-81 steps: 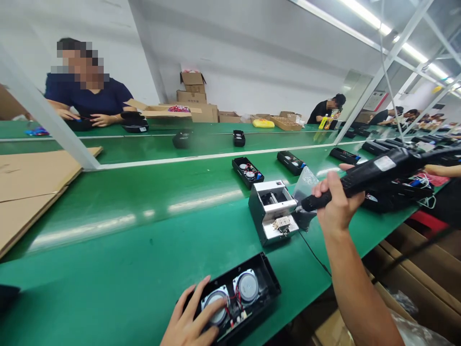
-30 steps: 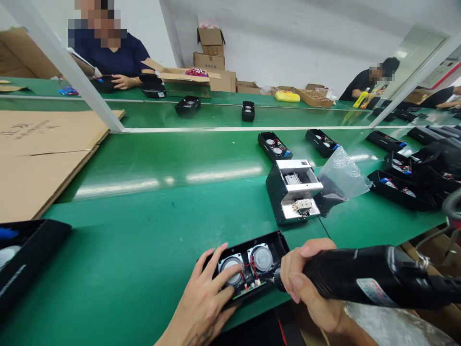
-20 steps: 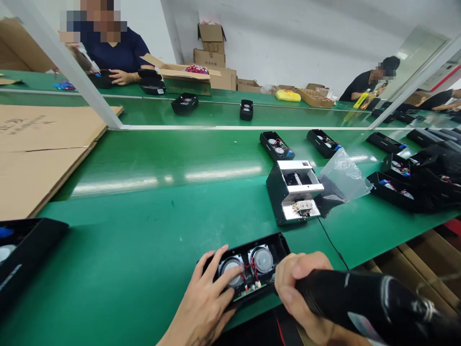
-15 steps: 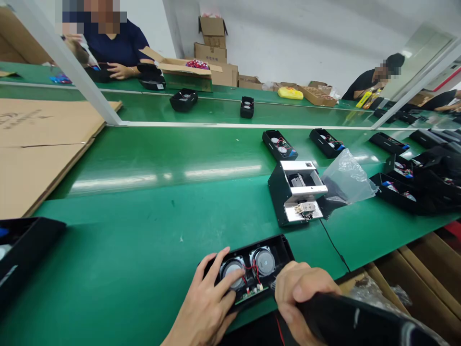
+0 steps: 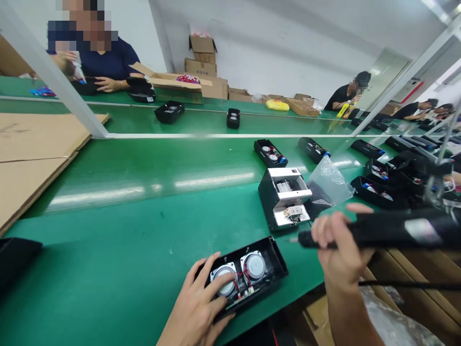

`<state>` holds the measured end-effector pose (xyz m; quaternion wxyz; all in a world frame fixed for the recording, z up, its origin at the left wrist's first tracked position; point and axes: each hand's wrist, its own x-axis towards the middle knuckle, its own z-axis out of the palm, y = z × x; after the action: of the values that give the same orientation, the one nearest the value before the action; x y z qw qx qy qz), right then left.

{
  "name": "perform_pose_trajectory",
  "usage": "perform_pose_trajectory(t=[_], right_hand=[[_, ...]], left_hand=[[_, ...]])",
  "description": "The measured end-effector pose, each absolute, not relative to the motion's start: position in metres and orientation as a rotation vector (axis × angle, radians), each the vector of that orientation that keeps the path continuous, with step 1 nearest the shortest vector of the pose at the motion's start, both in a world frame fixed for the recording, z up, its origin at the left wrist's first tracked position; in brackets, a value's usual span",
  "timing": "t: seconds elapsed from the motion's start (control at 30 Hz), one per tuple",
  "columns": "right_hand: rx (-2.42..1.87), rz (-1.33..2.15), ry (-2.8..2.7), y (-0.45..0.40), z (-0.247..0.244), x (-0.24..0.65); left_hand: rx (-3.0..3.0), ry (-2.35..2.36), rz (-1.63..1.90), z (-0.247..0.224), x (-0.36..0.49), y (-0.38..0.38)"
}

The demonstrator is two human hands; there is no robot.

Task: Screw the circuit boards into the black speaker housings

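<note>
My left hand grips the left end of an open black speaker housing, with fingers over its rim and into it. Two round speaker drivers sit inside, with red wires running to white connectors on a green board along the near side. My right hand is wrapped round a black electric screwdriver, held nearly level above the bench. Its blurred tip points left, to the right of the housing and apart from it.
A black-and-silver desktop machine stands behind the housing, beside a clear plastic bag. More black housings crowd the right. Cardboard lies at left; cartons stand below the bench edge. Co-workers sit across the line.
My right hand has lifted the screwdriver up and right, away from the housing, and turned it level. My left hand keeps its hold on the housing. The camera view has shifted slightly.
</note>
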<state>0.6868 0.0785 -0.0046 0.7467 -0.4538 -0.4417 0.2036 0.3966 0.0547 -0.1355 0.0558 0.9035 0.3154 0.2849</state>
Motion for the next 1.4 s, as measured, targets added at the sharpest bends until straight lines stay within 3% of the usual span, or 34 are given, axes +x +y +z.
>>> perform_pose_trajectory(t=[0.13,0.37,0.6,0.97,1.4], right_hand=[[-1.054,0.225,-0.901,0.135,-0.001,0.726],[-1.165,0.380,-1.015,0.156,-0.016,0.725],[-1.287,0.778,-1.085,0.123,-0.038,0.724],[-0.771,0.780,-1.024,0.027,-0.005,0.658],[-0.661,1.035,-1.285,0.027,-0.029,0.583]], left_hand=[[2.776,0.949,0.906,-0.134,0.399,0.056],[2.795,0.946,0.963,-0.132,0.401,0.057],[2.786,0.945,0.956,-0.132,0.401,0.056],[2.761,1.006,0.829,-0.125,0.402,0.048],[2.758,1.022,0.805,-0.131,0.405,0.042]])
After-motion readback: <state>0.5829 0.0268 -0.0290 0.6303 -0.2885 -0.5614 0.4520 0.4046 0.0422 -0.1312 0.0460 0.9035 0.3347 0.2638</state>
